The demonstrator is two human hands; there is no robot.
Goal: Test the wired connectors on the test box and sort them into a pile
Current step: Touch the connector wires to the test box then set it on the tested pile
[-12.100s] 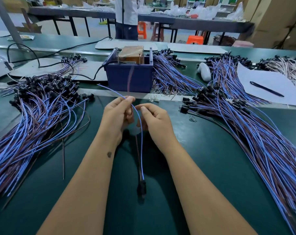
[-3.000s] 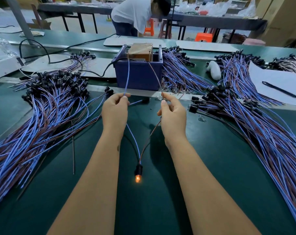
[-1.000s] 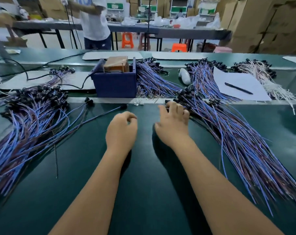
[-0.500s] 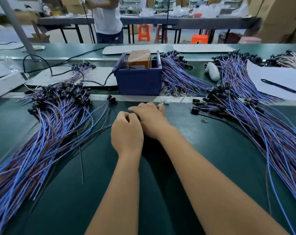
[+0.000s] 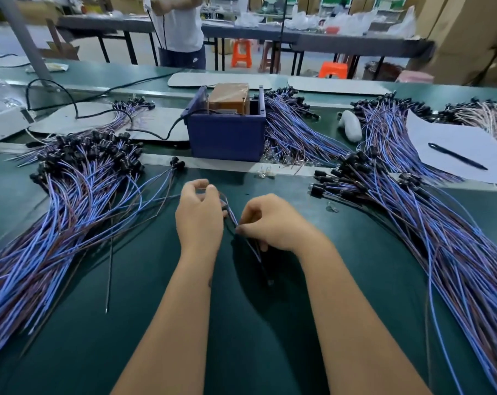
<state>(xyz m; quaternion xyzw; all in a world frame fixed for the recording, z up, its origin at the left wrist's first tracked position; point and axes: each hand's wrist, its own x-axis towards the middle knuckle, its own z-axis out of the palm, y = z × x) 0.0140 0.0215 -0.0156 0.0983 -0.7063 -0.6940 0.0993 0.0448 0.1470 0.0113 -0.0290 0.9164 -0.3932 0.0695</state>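
Note:
Both my hands are over the middle of the green bench. My left hand (image 5: pixel 199 215) and my right hand (image 5: pixel 273 223) each pinch one wired connector (image 5: pixel 253 249), a blue and brown wire pair running between them; its black end hangs down near the bench in the shadow of my right wrist. The blue test box (image 5: pixel 227 132) with a tan block inside stands behind my hands. A large pile of wired connectors (image 5: pixel 70 195) lies to the left, and another pile (image 5: pixel 412 212) fans out to the right.
A single connector (image 5: pixel 177 162) lies just left of the box. More wire bundles (image 5: pixel 293 129) lie behind on the right, with a sheet of paper (image 5: pixel 455 149) and a pen (image 5: pixel 456 156). A person (image 5: pixel 181 32) stands beyond the bench.
One second ago my right hand reached at the right pile and my left was curled with nothing in it. Both hands have drawn back and now hold one wired connector between them.

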